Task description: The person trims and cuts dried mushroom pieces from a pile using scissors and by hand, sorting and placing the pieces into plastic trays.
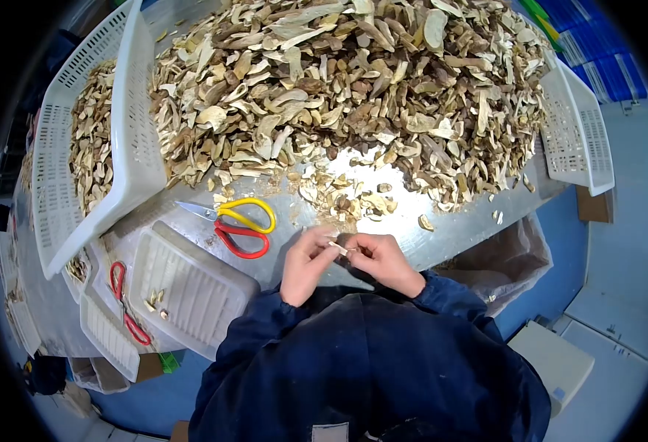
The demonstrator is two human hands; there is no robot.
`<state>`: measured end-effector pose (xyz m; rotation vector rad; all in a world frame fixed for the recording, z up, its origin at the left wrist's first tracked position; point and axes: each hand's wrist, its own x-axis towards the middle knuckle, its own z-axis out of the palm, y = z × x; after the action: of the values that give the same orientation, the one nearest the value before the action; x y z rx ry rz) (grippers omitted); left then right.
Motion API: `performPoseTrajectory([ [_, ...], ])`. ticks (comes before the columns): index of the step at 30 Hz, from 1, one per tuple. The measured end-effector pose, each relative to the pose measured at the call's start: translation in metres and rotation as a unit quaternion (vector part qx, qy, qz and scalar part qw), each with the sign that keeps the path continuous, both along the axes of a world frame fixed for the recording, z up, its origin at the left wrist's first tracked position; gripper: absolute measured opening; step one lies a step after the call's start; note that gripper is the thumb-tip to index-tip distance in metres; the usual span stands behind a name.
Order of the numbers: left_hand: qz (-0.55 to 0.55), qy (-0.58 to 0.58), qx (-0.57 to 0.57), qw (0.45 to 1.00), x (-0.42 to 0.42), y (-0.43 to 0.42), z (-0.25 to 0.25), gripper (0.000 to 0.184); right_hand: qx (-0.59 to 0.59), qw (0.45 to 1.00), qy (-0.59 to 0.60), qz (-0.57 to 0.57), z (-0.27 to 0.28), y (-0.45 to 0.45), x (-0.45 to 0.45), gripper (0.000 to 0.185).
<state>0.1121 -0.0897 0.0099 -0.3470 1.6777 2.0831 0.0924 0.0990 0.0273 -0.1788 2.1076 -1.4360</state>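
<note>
My left hand [311, 261] and my right hand [384, 261] are close together at the near edge of the metal table [287, 221]. Both have their fingers closed on a small pale dried slice [338, 248] between them. A large heap of dried brown and cream slices [353, 88] lies beyond my hands, with small crumbs and bits at its near edge. Scissors with one yellow and one red handle [244, 227] lie open just left of my left hand.
A white perforated basket [129, 147] with slices stands at the left, another [578, 125] at the right. A shallow ribbed tray [191, 287] holds a few pieces, beside red-handled scissors [123, 302]. A lined bin [508, 258] stands below the right table edge.
</note>
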Motion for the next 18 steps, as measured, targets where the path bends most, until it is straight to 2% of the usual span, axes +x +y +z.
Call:
performPoseTrajectory([
  [1, 0.027, 0.011, -0.004, 1.0, 0.0, -0.001, 0.001, 0.024, 0.039, 0.999, 0.03, 0.02, 0.003, 0.004, -0.001, 0.017],
  [2, 0.055, 0.021, -0.007, 0.998, 0.0, -0.003, 0.001, 0.026, 0.063, 0.995, 0.075, -0.013, 0.007, 0.007, -0.002, 0.019],
  [4, 0.057, -0.068, 0.081, 0.993, -0.003, -0.01, 0.001, 0.027, 0.109, 0.977, 0.164, -0.076, 0.015, 0.013, -0.006, 0.023],
  [6, 0.074, -0.124, 0.189, 0.971, -0.006, -0.011, 0.006, 0.024, 0.219, 0.947, 0.204, -0.117, 0.02, 0.021, -0.02, 0.031],
  [8, 0.03, -0.109, 0.193, 0.975, -0.005, -0.006, 0.001, 0.022, 0.298, 0.92, 0.232, -0.102, 0.015, 0.025, -0.03, 0.03],
  [11, -0.023, -0.09, 0.183, 0.979, -0.008, 0.003, 0.003, 0.022, 0.324, 0.901, 0.276, -0.078, 0.0, 0.023, -0.039, 0.026],
  [14, -0.043, -0.085, 0.156, 0.983, -0.012, 0.01, 0.006, 0.022, 0.33, 0.906, 0.26, -0.054, -0.002, 0.017, -0.047, 0.023],
  [16, -0.051, -0.073, 0.134, 0.987, -0.013, 0.011, 0.006, 0.023, 0.277, 0.931, 0.226, -0.068, -0.003, 0.018, -0.05, 0.018],
  [17, -0.057, -0.061, 0.123, 0.989, -0.014, 0.011, 0.004, 0.024, 0.249, 0.942, 0.21, -0.075, -0.003, 0.018, -0.051, 0.015],
  [18, -0.061, -0.05, 0.112, 0.991, -0.015, 0.011, 0.005, 0.025, 0.137, 0.977, 0.119, -0.115, -0.004, 0.02, -0.051, 0.013],
])
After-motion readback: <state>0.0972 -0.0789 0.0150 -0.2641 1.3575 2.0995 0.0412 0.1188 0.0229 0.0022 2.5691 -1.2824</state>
